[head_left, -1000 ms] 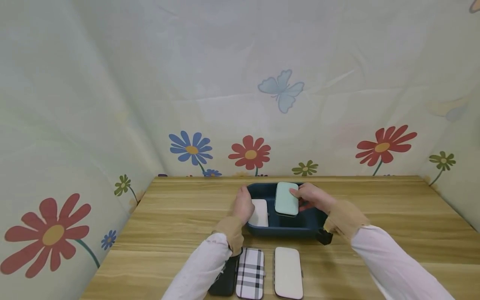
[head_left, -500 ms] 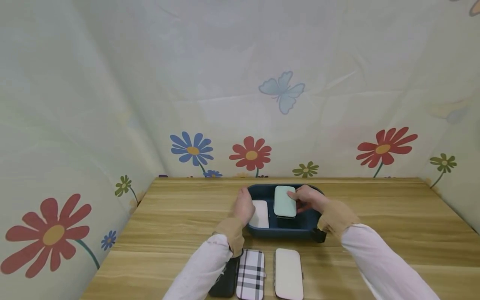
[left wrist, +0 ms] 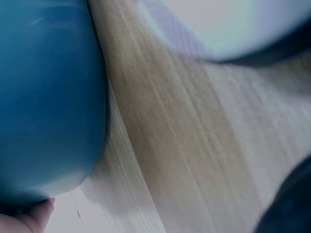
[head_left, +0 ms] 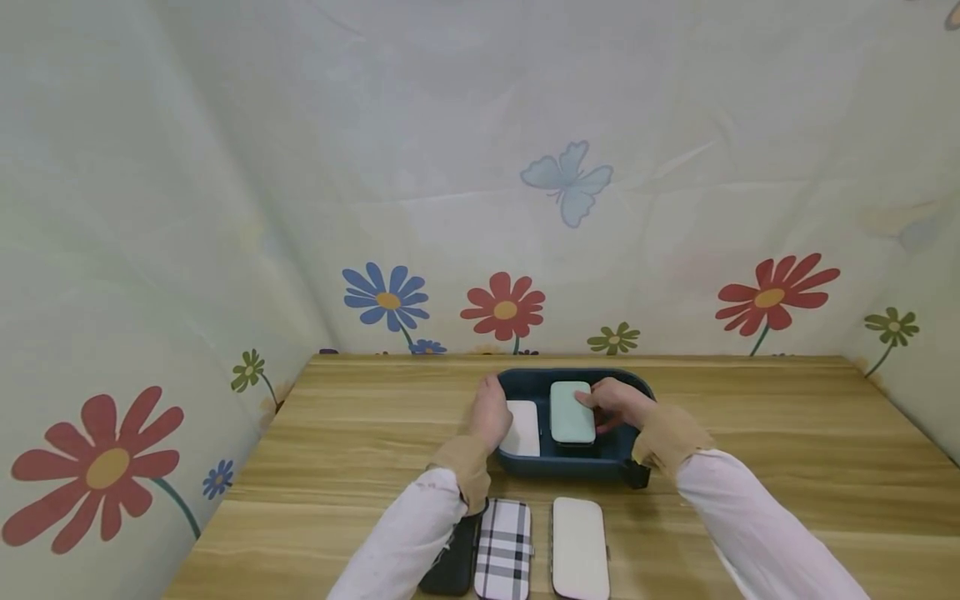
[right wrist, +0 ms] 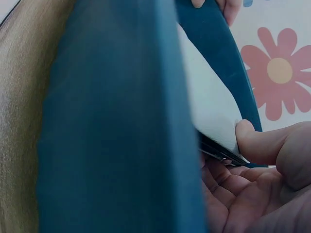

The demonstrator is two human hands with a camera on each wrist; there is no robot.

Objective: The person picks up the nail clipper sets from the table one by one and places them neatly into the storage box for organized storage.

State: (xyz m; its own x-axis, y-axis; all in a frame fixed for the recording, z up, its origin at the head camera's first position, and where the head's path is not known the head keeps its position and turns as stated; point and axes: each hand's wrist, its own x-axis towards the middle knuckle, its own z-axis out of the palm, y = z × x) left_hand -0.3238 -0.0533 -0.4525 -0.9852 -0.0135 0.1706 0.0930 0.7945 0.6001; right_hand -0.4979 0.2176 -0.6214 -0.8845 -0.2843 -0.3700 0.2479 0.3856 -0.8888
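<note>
A dark blue bin (head_left: 570,469) with rounded corners stands on the table. My left hand (head_left: 491,415) holds its left rim; fingertips (left wrist: 44,208) show by the wall in the left wrist view. My right hand (head_left: 622,402) pinches a slim mint-green case (head_left: 572,417) at its right edge, thumb on top and fingers beneath. The right wrist view shows the case (right wrist: 214,104) tilted, with a dark edge and small metal clasp, low inside the bin. A white case (head_left: 522,429) lies in the bin's left end, partly hidden by my left hand.
In front of the bin lie a black case (head_left: 452,560), a plaid case (head_left: 503,550) and a cream case (head_left: 581,548). A black tab (head_left: 637,475) sticks out at the bin's front right corner. A flowered cloth (head_left: 450,208) hangs behind the wooden table (head_left: 765,433).
My right hand has moved left and lowered the mint-green case toward the bin's floor. The bin's right end has shifted slightly left. My left hand stays at the rim.
</note>
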